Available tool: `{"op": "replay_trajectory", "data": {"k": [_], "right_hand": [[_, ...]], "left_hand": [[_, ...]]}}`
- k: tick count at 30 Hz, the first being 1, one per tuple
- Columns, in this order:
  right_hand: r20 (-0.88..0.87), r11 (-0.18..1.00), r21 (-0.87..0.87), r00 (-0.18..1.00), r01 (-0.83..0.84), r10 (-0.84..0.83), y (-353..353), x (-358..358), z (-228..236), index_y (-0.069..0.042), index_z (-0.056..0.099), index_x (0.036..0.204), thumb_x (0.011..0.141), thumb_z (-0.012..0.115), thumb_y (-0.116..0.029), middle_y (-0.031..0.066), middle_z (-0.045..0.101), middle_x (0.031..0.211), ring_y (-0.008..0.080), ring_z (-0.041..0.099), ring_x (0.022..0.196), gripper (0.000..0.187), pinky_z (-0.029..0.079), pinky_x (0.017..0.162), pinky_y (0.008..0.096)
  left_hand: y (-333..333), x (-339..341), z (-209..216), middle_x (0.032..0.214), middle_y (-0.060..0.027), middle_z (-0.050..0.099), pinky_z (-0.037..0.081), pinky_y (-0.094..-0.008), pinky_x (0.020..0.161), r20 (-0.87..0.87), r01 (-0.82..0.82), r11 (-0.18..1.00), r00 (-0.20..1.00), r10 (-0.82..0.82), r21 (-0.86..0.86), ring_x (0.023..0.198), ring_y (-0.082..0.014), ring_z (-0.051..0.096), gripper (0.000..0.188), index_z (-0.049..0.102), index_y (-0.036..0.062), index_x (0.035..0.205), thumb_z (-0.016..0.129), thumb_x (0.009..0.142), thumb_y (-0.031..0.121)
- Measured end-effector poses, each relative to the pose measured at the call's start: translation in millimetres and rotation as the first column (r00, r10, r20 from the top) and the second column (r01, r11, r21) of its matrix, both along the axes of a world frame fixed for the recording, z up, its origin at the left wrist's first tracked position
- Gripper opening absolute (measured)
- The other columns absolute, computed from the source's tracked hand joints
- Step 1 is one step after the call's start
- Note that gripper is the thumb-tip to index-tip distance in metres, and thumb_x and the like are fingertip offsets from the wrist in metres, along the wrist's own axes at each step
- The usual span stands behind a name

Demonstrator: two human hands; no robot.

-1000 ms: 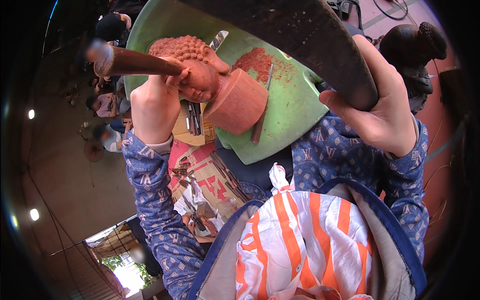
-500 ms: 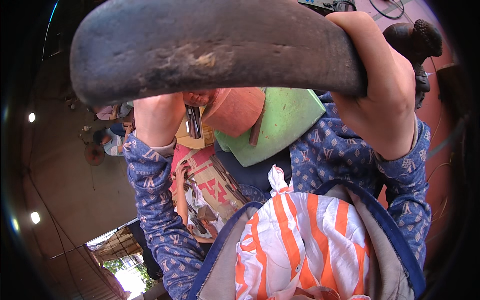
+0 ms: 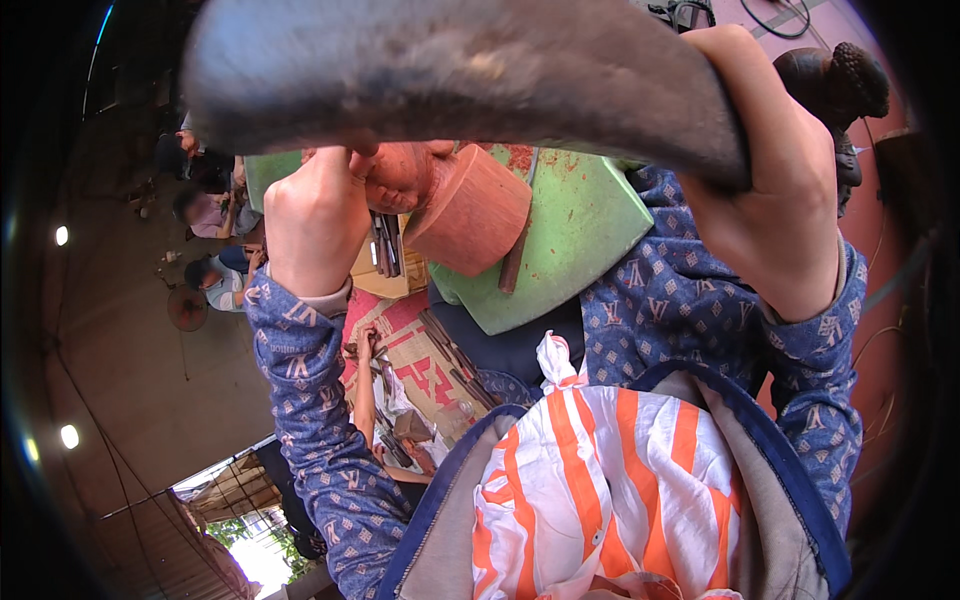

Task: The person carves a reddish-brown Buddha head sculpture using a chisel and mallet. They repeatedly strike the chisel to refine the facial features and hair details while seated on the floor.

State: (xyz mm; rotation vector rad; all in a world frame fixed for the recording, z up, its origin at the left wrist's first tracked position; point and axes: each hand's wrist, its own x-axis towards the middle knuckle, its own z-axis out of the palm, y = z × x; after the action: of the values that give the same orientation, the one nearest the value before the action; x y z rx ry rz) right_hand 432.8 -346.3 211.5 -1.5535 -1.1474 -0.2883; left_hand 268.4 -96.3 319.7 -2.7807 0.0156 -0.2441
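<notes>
A thick dark wooden mallet (image 3: 460, 85) fills the top of the view, close up. My right hand (image 3: 765, 130) is wrapped round its right end. Beneath the mallet's left part, my left hand (image 3: 318, 215) is closed in a fist beside a reddish wood carving (image 3: 468, 210). What its fingers hold is hidden behind the mallet. The carving shows a rounded figure with a thick cylindrical base, lying tilted on a green plastic surface (image 3: 575, 235). A chisel with a brown handle (image 3: 513, 262) lies against the base, and wood shavings are scattered on the green.
Several dark-handled tools (image 3: 385, 245) stand left of the carving. A co-worker's hand (image 3: 366, 345) is over cardboard (image 3: 415, 355) strewn with more tools. Other people (image 3: 205, 210) sit at far left near a fan (image 3: 187, 309). Dark carved heads (image 3: 835, 80) stand at right.
The mallet has shifted up and to the right with my right hand, uncovering more of the carving and my left hand. The co-worker's hand has moved slightly.
</notes>
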Motion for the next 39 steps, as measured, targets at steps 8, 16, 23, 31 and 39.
{"op": "replay_trajectory", "data": {"k": [8,16,23,31,39], "right_hand": [[-0.055,0.999,-0.009,0.998,-0.039,0.039,-8,-1,-6,0.0,0.052,0.121,0.072,0.069,0.007,0.0131,0.064,0.093,0.0218,0.066,0.086,0.052,0.049,0.077,0.0288],[-0.115,0.998,0.035,0.992,-0.051,0.054,-6,-4,-11,0.001,0.052,0.119,0.073,0.069,0.007,0.0113,0.063,0.093,0.0176,0.064,0.086,0.049,0.048,0.077,0.0274],[-0.12,0.996,0.028,0.989,-0.083,0.086,-7,-5,-7,0.002,0.052,0.118,0.074,0.069,0.006,0.0098,0.063,0.093,0.0159,0.062,0.084,0.047,0.048,0.075,0.0263],[-0.116,0.996,0.055,0.99,-0.072,0.078,-7,-7,-6,0.003,0.052,0.118,0.075,0.068,0.006,0.0091,0.062,0.091,0.0144,0.06,0.082,0.046,0.047,0.074,0.0257],[-0.072,0.996,0.058,0.995,-0.068,0.072,-1,-6,-3,0.002,0.052,0.118,0.075,0.067,0.006,0.0083,0.062,0.092,0.0147,0.06,0.081,0.046,0.047,0.074,0.0253]], "left_hand": [[9,-7,0,0.078,-0.0143,0.067,0.05,-0.0378,0.054,0.112,-0.007,0.956,0.993,0.042,-0.294,0.066,-0.031,0.067,0.022,0.055,0.0028,0.108,0.06,0.088,-0.002],[5,-5,1,0.078,-0.0138,0.067,0.05,-0.037,0.054,0.089,-0.026,0.953,0.994,0.055,-0.303,0.067,-0.0313,0.068,0.021,0.056,0.0041,0.108,0.062,0.088,-0.001],[8,-9,0,0.074,-0.0162,0.065,0.048,-0.0416,0.051,0.077,-0.027,0.988,0.996,0.039,-0.151,0.064,-0.035,0.064,0.019,0.059,0.0054,0.104,0.065,0.086,0.003],[8,-8,-2,0.074,-0.0162,0.064,0.047,-0.0423,0.052,0.082,-0.021,0.988,0.996,0.034,-0.15,0.065,-0.0358,0.064,0.02,0.06,0.006,0.101,0.064,0.082,-0.001],[-2,-3,2,0.07,-0.0152,0.062,0.047,-0.0426,0.051,0.013,0.004,1.0,1.0,-0.004,-0.003,0.062,-0.0351,0.063,0.019,0.057,0.0067,0.095,0.06,0.079,-0.003]]}}
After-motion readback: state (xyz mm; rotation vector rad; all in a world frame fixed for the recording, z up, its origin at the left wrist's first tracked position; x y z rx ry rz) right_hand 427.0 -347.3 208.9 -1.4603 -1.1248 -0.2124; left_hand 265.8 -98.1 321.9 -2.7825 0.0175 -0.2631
